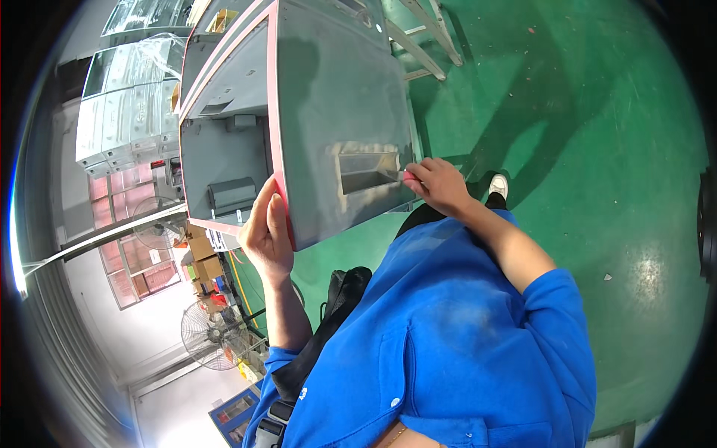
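Observation:
A large grey metal cabinet with pinkish-red edging stands in front of me. Its side panel has a rectangular cutout ringed by a pale, bare-looking band. My left hand grips the cabinet's red front edge near its lower corner, thumb and fingers closed on it. At the cutout's right side, my right hand is closed around a small tool with a red handle. The tool's thin greyish front end points into the cutout; its exact kind is partly hidden by my fingers.
Pale wooden trestle legs stand beyond the cabinet on the green floor. At left are stacked plastic-wrapped metal boxes. Lower left holds a standing fan, cardboard boxes and a blue-framed rack.

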The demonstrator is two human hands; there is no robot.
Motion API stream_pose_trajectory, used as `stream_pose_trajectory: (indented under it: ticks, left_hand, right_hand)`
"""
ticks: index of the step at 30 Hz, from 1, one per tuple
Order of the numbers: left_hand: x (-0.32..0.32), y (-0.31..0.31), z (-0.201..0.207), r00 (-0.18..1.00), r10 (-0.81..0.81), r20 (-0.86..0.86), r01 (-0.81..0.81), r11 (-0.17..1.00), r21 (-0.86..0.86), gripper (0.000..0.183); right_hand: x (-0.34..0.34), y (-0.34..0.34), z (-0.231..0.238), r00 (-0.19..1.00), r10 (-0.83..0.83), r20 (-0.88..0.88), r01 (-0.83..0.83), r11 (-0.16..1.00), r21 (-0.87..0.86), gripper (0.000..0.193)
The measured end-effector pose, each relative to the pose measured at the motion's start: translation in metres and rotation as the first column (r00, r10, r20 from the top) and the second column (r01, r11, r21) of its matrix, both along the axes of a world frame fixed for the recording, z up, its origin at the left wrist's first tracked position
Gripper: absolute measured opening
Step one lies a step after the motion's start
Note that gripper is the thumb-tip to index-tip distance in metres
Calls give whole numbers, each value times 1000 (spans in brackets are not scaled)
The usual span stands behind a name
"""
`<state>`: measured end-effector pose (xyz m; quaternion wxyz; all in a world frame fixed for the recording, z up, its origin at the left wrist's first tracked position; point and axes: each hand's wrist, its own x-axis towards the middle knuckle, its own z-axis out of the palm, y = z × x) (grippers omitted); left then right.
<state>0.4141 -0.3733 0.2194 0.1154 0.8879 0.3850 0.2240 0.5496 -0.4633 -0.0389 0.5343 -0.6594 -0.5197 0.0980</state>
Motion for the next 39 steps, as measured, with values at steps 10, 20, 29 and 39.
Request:
stream_pose_trajectory:
  ticks: [10, 20, 29, 39]
  left_hand:
    - [-2, 0, -2, 1000, 7, 0, -7, 1000, 4, 27]
    - [1, -1, -1, 1000, -22, 6, 22, 999, 28, 27]
    - [-1, 1, -2, 1000, -10, 10, 10, 1000, 6, 28]
    - [-1, 2, -2, 999, -21, 24, 21, 1000, -10, 29]
  right_hand:
    - [-1, 6, -3, 992, -12, -126, 4, 998, -59, 25]
    - [-6, 8, -6, 976, -36, -217, 19, 997, -78, 27]
    - [-2, 8, -3, 978, -23, -208, 3, 996, -93, 26]
    - [23, -4, 49, 988, 66, -139, -76, 995, -66, 18]
